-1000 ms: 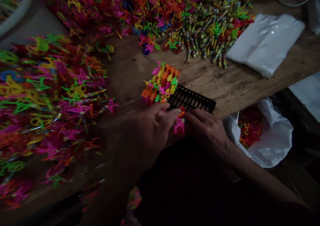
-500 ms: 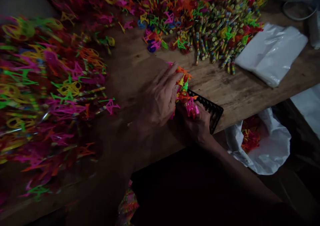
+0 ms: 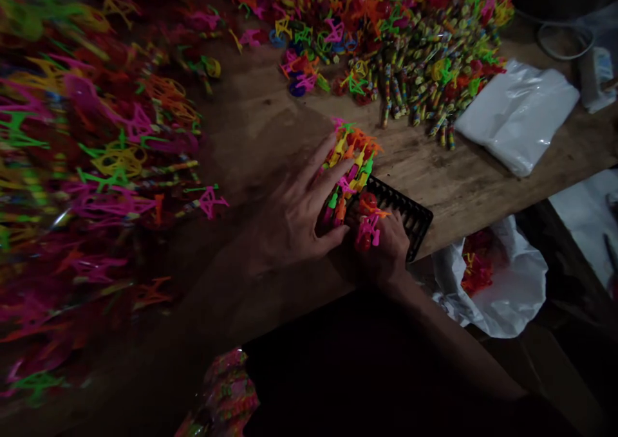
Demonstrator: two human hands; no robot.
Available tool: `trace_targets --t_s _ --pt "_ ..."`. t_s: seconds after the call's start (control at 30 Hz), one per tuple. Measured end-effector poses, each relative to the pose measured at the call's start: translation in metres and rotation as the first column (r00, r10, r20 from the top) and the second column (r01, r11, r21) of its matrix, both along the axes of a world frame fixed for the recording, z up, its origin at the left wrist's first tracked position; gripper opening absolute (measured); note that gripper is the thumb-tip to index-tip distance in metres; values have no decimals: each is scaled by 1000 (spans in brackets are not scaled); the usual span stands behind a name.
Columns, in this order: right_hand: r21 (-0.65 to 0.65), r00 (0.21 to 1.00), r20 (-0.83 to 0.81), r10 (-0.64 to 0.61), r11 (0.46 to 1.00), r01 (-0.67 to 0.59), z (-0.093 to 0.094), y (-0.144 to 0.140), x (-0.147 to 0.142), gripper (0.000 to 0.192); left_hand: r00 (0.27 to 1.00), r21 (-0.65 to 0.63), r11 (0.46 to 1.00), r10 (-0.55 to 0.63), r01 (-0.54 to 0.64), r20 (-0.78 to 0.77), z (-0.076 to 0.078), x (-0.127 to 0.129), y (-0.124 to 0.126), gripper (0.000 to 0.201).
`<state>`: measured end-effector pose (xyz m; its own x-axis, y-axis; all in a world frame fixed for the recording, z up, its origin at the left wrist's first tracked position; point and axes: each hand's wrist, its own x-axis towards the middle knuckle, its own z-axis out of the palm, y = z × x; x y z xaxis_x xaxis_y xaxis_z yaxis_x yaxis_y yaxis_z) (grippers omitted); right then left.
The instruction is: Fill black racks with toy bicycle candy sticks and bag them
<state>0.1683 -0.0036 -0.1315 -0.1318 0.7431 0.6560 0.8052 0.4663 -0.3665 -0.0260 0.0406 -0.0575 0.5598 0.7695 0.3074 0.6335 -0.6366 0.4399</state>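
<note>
A black slotted tray [image 3: 403,208] lies near the table's front edge, its left part filled with rows of small bright plastic toys [image 3: 357,167] in pink, yellow, orange and green. Over the left side of these rows rests my left hand [image 3: 299,215], fingers spread and touching the toys. My right hand [image 3: 386,244] is closed at the near side of the tray, with a few pink, red and orange plastic toys [image 3: 369,224] showing at its fingers. The fingertips of that hand are partly hidden by the toys.
Loose bright toys [image 3: 111,160] are heaped at the left, and another heap with patterned candy-like tubes [image 3: 415,70] lies at the back. White plastic bags [image 3: 519,115] lie at the right. Below the edge hangs an open white sack [image 3: 516,302] with red pieces inside.
My left hand's fingers have spread apart and shifted, uncovering more of the toy rows. My right hand stays at the tray, and the toys in it have turned slightly.
</note>
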Motion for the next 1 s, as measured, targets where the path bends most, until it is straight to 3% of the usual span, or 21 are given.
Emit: trace_targets --t_s 0.1,0.23,0.4,0.67,0.83,0.93,1.0 --pt "36 999 -9 -35 999 35 2 0 3 16 1000 1 1000 -3 3 -10 -11 -2 0 82" --pt "-44 997 -70 -38 998 35 5 1 6 17 1000 10 1000 17 -17 -19 -18 3 0 81" --pt "-150 979 -201 -36 989 6 3 -5 3 21 999 10 1000 1 -2 43 -22 8 -7 80" --pt "-152 987 -140 77 984 -98 3 -8 5 14 1000 0 1000 -13 13 11 -21 5 -7 82" --pt "-181 991 -127 39 982 -62 -1 -10 0 18 999 17 1000 -22 22 -26 -10 3 -13 86" --pt "-220 990 -132 51 972 -79 -4 -11 0 23 996 75 993 89 -87 -23 8 20 -21 90" --pt "-240 986 -157 63 966 -100 -5 -12 0 26 991 100 986 135 -132 -23 21 38 -24 80"
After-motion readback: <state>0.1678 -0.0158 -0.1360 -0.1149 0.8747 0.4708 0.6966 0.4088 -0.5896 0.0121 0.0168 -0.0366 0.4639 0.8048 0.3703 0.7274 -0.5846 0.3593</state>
